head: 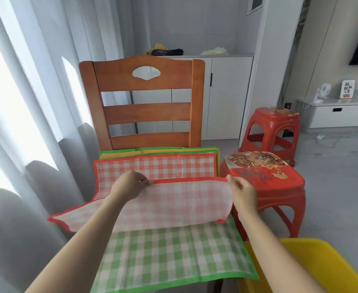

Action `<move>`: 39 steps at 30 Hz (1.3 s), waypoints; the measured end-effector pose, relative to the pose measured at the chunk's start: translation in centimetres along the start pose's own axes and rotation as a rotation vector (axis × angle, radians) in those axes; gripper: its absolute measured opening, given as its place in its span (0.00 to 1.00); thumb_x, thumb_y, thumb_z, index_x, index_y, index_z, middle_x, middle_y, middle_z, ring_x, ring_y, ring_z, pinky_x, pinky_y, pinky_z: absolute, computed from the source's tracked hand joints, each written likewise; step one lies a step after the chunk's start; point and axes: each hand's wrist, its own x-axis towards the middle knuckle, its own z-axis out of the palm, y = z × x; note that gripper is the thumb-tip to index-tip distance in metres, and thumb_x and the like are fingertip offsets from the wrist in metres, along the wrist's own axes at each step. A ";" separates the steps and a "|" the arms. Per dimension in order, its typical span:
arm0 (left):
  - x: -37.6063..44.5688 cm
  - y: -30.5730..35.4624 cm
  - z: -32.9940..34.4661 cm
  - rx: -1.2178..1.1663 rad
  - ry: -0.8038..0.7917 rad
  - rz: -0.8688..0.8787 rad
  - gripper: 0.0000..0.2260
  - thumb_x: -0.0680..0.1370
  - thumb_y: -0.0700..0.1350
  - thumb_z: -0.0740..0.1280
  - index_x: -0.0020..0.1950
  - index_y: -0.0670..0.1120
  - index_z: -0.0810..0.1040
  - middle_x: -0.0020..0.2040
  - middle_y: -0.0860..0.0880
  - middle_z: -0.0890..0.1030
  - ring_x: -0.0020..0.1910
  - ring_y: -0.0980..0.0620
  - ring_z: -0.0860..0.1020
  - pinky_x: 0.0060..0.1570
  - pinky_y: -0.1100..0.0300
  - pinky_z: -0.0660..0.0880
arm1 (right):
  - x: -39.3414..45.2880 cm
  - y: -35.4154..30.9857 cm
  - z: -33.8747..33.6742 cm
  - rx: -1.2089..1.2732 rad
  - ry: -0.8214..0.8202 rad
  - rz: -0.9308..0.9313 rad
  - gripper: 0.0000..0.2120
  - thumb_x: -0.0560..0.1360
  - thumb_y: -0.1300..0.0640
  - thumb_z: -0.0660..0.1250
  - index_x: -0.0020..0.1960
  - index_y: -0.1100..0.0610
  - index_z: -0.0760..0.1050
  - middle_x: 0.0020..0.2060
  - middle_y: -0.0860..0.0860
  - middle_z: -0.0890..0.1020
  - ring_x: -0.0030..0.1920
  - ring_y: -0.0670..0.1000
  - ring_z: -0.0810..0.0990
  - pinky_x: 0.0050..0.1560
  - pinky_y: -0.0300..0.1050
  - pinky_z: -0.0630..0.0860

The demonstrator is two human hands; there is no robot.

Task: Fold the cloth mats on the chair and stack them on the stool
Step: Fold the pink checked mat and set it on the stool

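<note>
Mid-fold on the red checked mat (156, 166), top of the pile on the wooden chair (144, 81). Near edge lifted and carried toward the far edge, pale underside showing, red border stretched taut between both hands. Left hand (129, 186) pinching that border near the mat's middle, fingers (145, 182) pressed together on the hem; right hand (242, 192) pinching the right corner the same way. Left end of the mat not gathered, sagging off the left side of the seat in a loose flap.

Beneath it, a green checked mat (169, 250) spread flat toward the near side, and at the far side of the seat the edges of further green and yellow-bordered mats (159, 152), just in front of the chair back.

Judged as the first fold of the first mat: nothing yet on the red plastic stool (265, 178) just right of the chair. Next move likely calls for laying the lifted border down square on the far border, then evening out the slack left end before folding again.

A second red stool (273, 127) farther off. Stool tops printed with a brown-and-orange picture and some blue marks, not readable. Small card (347, 88) on the low cabinet at far right bearing dark Chinese characters, too small to make out. No brand visible.
</note>
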 end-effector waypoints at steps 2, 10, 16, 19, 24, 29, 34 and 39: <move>1.5 -0.1 1.0 0.091 -0.008 -0.016 0.15 0.78 0.55 0.63 0.51 0.47 0.83 0.44 0.48 0.82 0.39 0.49 0.77 0.36 0.58 0.74 | 0.4 1.1 1.3 -0.021 0.009 0.005 0.14 0.78 0.51 0.62 0.49 0.60 0.80 0.39 0.53 0.81 0.42 0.49 0.77 0.39 0.42 0.68; 4.2 -3.0 7.6 0.147 -0.027 -0.030 0.12 0.81 0.50 0.60 0.49 0.45 0.80 0.40 0.49 0.78 0.37 0.49 0.74 0.26 0.62 0.63 | 2.1 5.7 6.0 -0.298 -0.098 0.021 0.18 0.80 0.50 0.56 0.53 0.62 0.78 0.43 0.58 0.82 0.48 0.59 0.79 0.41 0.43 0.65; 5.0 -4.9 11.5 0.201 0.114 0.011 0.13 0.81 0.47 0.56 0.51 0.45 0.78 0.46 0.46 0.81 0.43 0.45 0.76 0.36 0.58 0.66 | 2.9 7.0 6.9 -0.455 -0.138 -0.025 0.21 0.80 0.46 0.52 0.53 0.60 0.77 0.43 0.60 0.82 0.47 0.62 0.79 0.40 0.45 0.67; 5.3 -5.5 12.8 0.187 0.191 0.010 0.12 0.80 0.44 0.57 0.51 0.44 0.79 0.46 0.46 0.81 0.47 0.42 0.76 0.38 0.57 0.67 | 2.5 7.4 7.1 -0.508 -0.186 0.012 0.22 0.79 0.42 0.52 0.49 0.58 0.74 0.38 0.56 0.80 0.44 0.61 0.79 0.39 0.46 0.67; 5.8 -6.5 14.2 0.064 0.289 -0.005 0.11 0.79 0.43 0.61 0.48 0.40 0.81 0.44 0.44 0.80 0.47 0.41 0.76 0.41 0.54 0.70 | 1.5 7.7 6.0 -0.418 -0.060 -0.008 0.15 0.76 0.47 0.62 0.52 0.60 0.71 0.41 0.51 0.76 0.45 0.56 0.77 0.41 0.44 0.67; 5.7 -6.7 15.1 0.041 0.332 -0.049 0.11 0.79 0.47 0.63 0.51 0.42 0.81 0.48 0.44 0.81 0.51 0.42 0.75 0.51 0.52 0.69 | 0.5 8.0 5.2 -0.387 -0.103 -0.107 0.12 0.73 0.52 0.69 0.49 0.57 0.70 0.42 0.50 0.77 0.42 0.49 0.76 0.36 0.35 0.68; 5.4 -6.5 15.1 0.059 0.310 -0.089 0.11 0.79 0.50 0.62 0.57 0.47 0.79 0.57 0.47 0.78 0.59 0.44 0.71 0.61 0.51 0.61 | 0.3 9.1 5.9 -0.388 -0.115 -0.113 0.04 0.73 0.60 0.68 0.46 0.57 0.73 0.43 0.53 0.80 0.41 0.50 0.76 0.41 0.41 0.68; 4.2 -5.0 14.5 0.098 0.424 0.141 0.15 0.77 0.52 0.58 0.50 0.48 0.82 0.53 0.50 0.79 0.57 0.46 0.74 0.68 0.45 0.56 | 0.7 9.3 6.2 -0.386 -0.109 -0.086 0.02 0.74 0.61 0.66 0.45 0.57 0.73 0.42 0.52 0.79 0.41 0.50 0.76 0.40 0.41 0.68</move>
